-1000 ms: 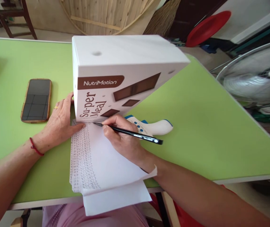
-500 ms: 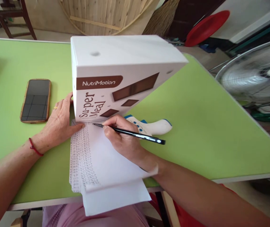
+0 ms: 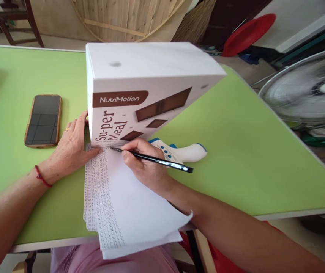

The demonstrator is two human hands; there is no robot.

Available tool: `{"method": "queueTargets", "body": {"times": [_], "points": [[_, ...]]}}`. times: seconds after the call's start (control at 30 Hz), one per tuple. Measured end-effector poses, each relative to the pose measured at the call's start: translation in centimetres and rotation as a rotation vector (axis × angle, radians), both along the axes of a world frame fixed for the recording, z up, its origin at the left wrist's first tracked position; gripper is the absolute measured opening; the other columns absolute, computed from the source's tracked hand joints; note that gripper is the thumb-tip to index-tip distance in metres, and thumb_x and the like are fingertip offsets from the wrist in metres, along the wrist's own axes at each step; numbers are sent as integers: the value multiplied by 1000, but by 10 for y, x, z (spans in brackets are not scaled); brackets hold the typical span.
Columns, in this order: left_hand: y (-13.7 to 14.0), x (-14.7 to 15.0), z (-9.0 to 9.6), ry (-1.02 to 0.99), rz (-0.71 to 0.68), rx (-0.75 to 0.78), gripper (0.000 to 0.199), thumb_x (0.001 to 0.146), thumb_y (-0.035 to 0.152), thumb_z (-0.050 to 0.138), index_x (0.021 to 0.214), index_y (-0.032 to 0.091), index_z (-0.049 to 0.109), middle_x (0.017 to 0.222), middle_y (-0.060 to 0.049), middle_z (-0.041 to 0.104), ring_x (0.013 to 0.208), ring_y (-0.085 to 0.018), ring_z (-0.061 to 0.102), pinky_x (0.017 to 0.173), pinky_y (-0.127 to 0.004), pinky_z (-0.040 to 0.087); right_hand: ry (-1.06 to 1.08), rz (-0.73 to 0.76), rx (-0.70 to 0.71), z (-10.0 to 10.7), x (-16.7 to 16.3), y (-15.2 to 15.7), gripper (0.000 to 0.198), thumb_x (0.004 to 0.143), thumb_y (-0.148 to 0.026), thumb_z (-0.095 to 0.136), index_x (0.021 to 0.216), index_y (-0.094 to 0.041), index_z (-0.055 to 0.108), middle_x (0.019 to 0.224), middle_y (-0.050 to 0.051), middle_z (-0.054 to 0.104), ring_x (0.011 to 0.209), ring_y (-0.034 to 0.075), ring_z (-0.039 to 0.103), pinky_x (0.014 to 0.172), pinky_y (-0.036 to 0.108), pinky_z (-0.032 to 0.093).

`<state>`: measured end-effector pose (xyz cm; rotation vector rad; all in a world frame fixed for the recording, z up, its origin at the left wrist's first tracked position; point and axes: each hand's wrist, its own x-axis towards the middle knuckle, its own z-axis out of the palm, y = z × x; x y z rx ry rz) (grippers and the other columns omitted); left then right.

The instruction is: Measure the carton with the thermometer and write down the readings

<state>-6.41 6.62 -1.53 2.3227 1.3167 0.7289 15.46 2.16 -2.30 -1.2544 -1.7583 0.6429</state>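
My right hand (image 3: 147, 161) is closed round a black pen (image 3: 162, 162). The pen's tip touches the top of a white paper sheet (image 3: 139, 208), close to the foot of the box. Rows of small handwriting run down the left side of the stacked sheets. My left hand (image 3: 70, 146) lies with fingers stretched out along the left side of a white NutriMotion box (image 3: 156, 60); its thumb rests on the papers' upper left corner. The box stands upright on the green table. Partly hidden behind my right hand is a white and blue handheld device (image 3: 189, 152), perhaps a thermometer.
A phone (image 3: 43, 120) in a brown case lies on the green table (image 3: 250, 159), left of my left hand. Beyond the right table edge stands a fan (image 3: 307, 85). The papers' near end overhangs the front edge. A red round object (image 3: 249, 35) is at the back right.
My right hand and the pen have shifted slightly left. The top sheet's near end, raised and curled before, now lies lower and flatter. My left hand and the box stay nearly still.
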Motion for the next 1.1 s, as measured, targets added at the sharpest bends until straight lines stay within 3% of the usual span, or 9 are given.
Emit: {"method": "queueTargets", "body": {"times": [0.37,0.5,0.63,0.73,0.8,0.93,1.1], "points": [[-1,0,0,22,8,1,76,74,23,73,140,20,36,141,-15,50,127,-40,50,106,-59,44,-22,5,118,-1,-1,0,8,84,-19,56,77,-22,58,57,-7,60,46,8,49,46,21,41],[0,-1,-1,32,15,-4,74,75,26,74,139,20,37,140,-16,50,126,-41,51,104,-59,45,-90,54,241,14,4,-5,8,87,-17,56,84,-23,60,65,-5,64,51,10,54,50,22,45],[-1,0,0,20,22,-17,75,74,26,73,139,20,37,135,-15,54,122,-39,53,103,-58,46,-386,335,481,43,18,-14,18,92,-8,51,92,-20,64,73,0,64,62,12,59,59,25,49],[-2,-1,2,3,26,-42,79,74,26,72,143,17,34,135,-17,53,124,-39,52,107,-58,44,-767,439,481,55,30,-24,29,96,-3,42,93,-16,68,78,5,63,67,16,58,61,29,48],[-2,-1,5,-48,42,-53,84,74,31,74,145,16,32,138,-18,51,130,-40,49,110,-59,40,-945,429,471,55,37,-32,35,94,1,39,95,-15,69,82,8,65,71,19,59,64,32,48],[1,3,12,-257,55,-44,94,75,51,79,149,19,30,147,-18,44,139,-40,42,115,-57,38,-1104,338,502,42,49,-45,38,88,7,40,102,-11,70,83,11,66,71,22,59,66,35,49],[7,12,19,-427,-22,-108,79,77,59,78,138,23,43,140,-13,56,129,-36,54,108,-52,48,-998,265,490,34,55,-66,36,91,-2,46,120,-11,65,106,17,69,92,27,64,77,40,54]]}}
